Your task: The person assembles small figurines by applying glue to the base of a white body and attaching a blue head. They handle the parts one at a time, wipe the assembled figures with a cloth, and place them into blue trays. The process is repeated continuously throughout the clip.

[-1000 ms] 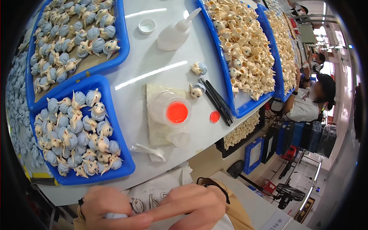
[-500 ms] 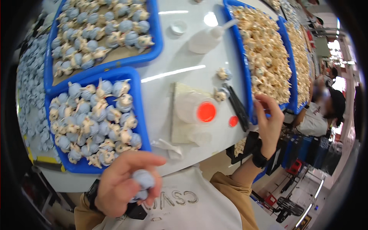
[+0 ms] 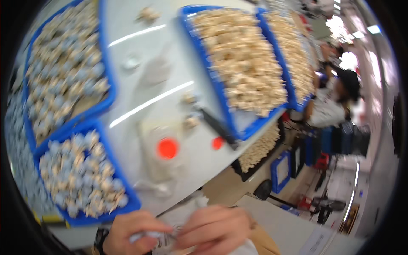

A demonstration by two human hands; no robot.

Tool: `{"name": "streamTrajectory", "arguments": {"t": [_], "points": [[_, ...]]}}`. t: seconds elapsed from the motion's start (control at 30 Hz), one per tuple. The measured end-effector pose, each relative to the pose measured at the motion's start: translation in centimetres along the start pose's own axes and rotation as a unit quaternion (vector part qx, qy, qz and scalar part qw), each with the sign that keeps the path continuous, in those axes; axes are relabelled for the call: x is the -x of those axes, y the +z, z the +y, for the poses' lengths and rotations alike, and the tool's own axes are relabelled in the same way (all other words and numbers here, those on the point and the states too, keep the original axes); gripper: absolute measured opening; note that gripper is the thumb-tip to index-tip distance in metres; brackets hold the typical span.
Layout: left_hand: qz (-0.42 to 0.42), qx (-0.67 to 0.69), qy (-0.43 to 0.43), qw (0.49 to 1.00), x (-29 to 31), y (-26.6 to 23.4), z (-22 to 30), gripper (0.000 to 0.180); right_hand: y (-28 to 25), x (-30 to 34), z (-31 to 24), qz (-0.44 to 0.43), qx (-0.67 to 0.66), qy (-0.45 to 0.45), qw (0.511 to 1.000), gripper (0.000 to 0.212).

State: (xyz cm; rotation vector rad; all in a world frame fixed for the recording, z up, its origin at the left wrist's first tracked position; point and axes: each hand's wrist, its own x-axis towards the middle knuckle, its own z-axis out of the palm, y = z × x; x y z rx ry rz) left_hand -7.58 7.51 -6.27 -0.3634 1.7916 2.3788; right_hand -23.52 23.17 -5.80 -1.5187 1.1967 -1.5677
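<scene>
My left hand [image 3: 134, 233] is closed near the lower edge, with a bit of a blue-grey round piece [image 3: 142, 235] showing between thumb and fingers. Close beside it, fingertips almost meeting, my right hand [image 3: 216, 229] has its fingers curled together. Motion blurs both hands, and whatever the right fingers pinch is hidden. Above them on the table stands a translucent container with an orange-red top [image 3: 167, 148], on a pale pad [image 3: 148, 127]. Left of the hands, a blue tray [image 3: 127, 187] holds small figures joined from blue-grey balls and cream parts.
A larger blue tray [image 3: 111, 85] of figures lies farther back. Cream pieces [image 3: 242, 59] fill another blue tray at the right. Nearer are black tweezers [image 3: 216, 127], an orange-red disc [image 3: 218, 143], a white squeeze bottle [image 3: 158, 70] and two loose figures. A person [image 3: 331, 102] sits at far right.
My right hand has come from the cream-piece tray to my left hand, which still holds the blue-grey piece. The view has swung right, so the table things sit farther left.
</scene>
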Motion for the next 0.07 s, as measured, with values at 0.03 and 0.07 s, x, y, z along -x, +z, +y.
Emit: {"name": "streamTrajectory", "arguments": {"t": [0.03,0.07], "points": [[-0.006,-0.036,0.040,0.999,0.2,-0.2,-0.9,0.023,0.9,0.0,-0.1,-0.090,-0.017,0.050,0.995,0.021],[-0.046,-0.031,0.073,0.996,-1.9,-0.4,-0.9,0.023,0.0,0.1,-1.1,-0.078,0.032,0.060,0.995,0.021]]}}
